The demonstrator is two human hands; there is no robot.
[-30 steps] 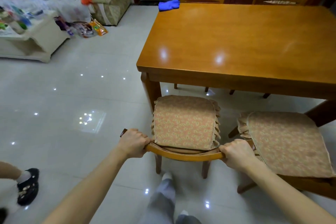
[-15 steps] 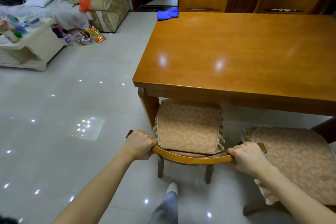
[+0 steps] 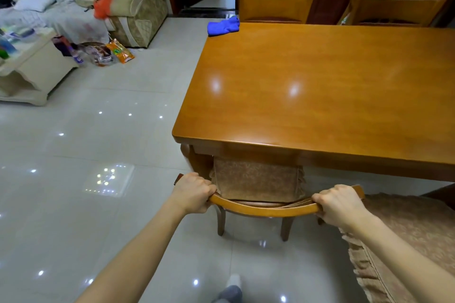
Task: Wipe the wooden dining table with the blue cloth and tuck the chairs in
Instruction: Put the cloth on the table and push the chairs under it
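Two hands share one hold: the left hand (image 3: 194,192) wraps the left end of the curved back rail (image 3: 264,211) of the near chair (image 3: 220,222), and the right hand (image 3: 341,206) wraps the right end. The fingers of both are curled tightly over the rail's top edge and hold nothing else. The chair's seat cushion (image 3: 256,182) lies partly under the near edge of the wooden dining surface (image 3: 320,86), close beside the table leg (image 3: 197,162) at the left corner.

The frame looks like solid wood, so it is probably stiff and fairly heavy, with no give under a push. Its legs stand on a glossy tiled floor (image 3: 98,179), where they should slide readily but may scrape. Gripping the rail at both ends seems the right hold, since it checks any twist and keeps the push straight. The cushion is soft, frilled cloth that would likely shift if grabbed, so it is no place to hold. The tight spot is on the left, where the chair could catch the table leg.

A second chair (image 3: 406,241) with a like cushion stands out from the surface just beside the right forearm, not yet tucked. The blue cloth (image 3: 223,26) lies bunched at the far left corner of the surface, well apart from both hands. It looks light and limp, easy to pinch anywhere.
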